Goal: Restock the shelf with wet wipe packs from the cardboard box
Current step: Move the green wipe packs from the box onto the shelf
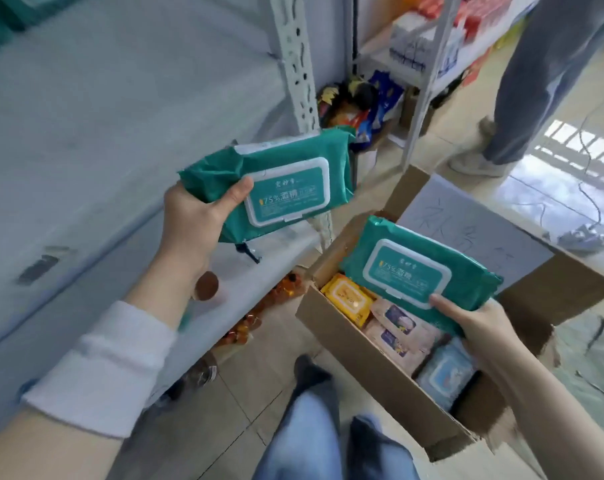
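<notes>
My left hand (193, 220) grips a teal wet wipe pack (279, 181) by its left end and holds it in the air over the pale grey shelf (96, 140). My right hand (480, 323) grips a second teal wet wipe pack (418, 265) by its lower edge, just above the open cardboard box (356, 355) on the floor. Inside the box lie a yellow pack (349, 297), pink packs (400, 327) and a light blue pack (445, 370).
A perforated white shelf upright (295, 60) stands behind the left pack. Snack bags (359, 105) lie on the floor past it. Another person's legs (522, 98) stand at the far right by a second rack (428, 53). My own legs (328, 427) are below.
</notes>
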Available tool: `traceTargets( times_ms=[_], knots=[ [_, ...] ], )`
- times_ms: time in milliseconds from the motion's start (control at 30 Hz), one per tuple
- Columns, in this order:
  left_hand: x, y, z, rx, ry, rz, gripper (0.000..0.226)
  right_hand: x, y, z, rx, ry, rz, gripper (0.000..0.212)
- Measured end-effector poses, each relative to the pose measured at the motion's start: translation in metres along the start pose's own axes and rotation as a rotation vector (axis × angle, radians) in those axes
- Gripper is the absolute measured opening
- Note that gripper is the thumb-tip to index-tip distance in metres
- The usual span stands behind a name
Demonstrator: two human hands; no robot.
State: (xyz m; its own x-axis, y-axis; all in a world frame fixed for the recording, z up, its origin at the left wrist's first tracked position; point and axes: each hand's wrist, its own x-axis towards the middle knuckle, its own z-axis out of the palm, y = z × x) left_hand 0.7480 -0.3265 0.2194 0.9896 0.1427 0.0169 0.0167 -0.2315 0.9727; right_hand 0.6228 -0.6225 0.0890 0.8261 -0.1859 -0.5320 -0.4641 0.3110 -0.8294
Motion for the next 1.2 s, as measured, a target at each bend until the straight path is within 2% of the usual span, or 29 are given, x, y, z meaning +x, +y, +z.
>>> traceTargets(
  times_ms=[100, 233, 467, 500, 600, 667, 767, 900, 1000, 1067, 1133, 1200],
  knots=[
    [0.004, 0.046, -0.059, -0.061, 0.133, 0.091, 0.012, -0.004, -0.057, 0.049, -0.046, -0.115, -0.097, 0.099],
    [0.008, 0.080, -0.142, -0.129, 0.293, 0.133, 0.013, -0.009, -0.118, 0.130, -0.091, -0.277, -0.223, 0.094],
    [0.039, 0.053, -0.260, -0.240, 0.504, 0.083, 0.010, 0.014, -0.173, 0.261, -0.206, -0.454, -0.336, 0.083],
    [0.046, 0.048, -0.273, -0.253, 0.515, 0.077, 0.011, 0.021, -0.178, 0.279, -0.220, -0.467, -0.343, 0.080],
    [0.073, 0.027, -0.301, -0.235, 0.504, 0.042, 0.012, 0.051, -0.192, 0.328, -0.277, -0.468, -0.367, 0.097],
    [0.092, 0.014, -0.313, -0.216, 0.500, 0.035, 0.014, 0.076, -0.199, 0.357, -0.295, -0.482, -0.370, 0.098],
    [0.130, -0.001, -0.328, -0.193, 0.478, 0.024, 0.019, 0.111, -0.219, 0.406, -0.322, -0.528, -0.405, 0.095],
    [0.190, -0.016, -0.342, -0.182, 0.476, 0.033, 0.021, 0.164, -0.252, 0.469, -0.347, -0.625, -0.426, 0.078],
    [0.239, -0.024, -0.347, -0.156, 0.478, 0.048, 0.022, 0.209, -0.274, 0.509, -0.374, -0.671, -0.459, 0.093],
    [0.271, -0.031, -0.351, -0.162, 0.500, 0.050, 0.024, 0.241, -0.285, 0.532, -0.408, -0.679, -0.463, 0.095],
    [0.297, -0.041, -0.355, -0.180, 0.531, 0.034, 0.030, 0.271, -0.292, 0.554, -0.469, -0.709, -0.472, 0.090],
    [0.317, -0.049, -0.361, -0.181, 0.561, 0.018, 0.034, 0.296, -0.296, 0.576, -0.552, -0.703, -0.502, 0.074]
  ],
)
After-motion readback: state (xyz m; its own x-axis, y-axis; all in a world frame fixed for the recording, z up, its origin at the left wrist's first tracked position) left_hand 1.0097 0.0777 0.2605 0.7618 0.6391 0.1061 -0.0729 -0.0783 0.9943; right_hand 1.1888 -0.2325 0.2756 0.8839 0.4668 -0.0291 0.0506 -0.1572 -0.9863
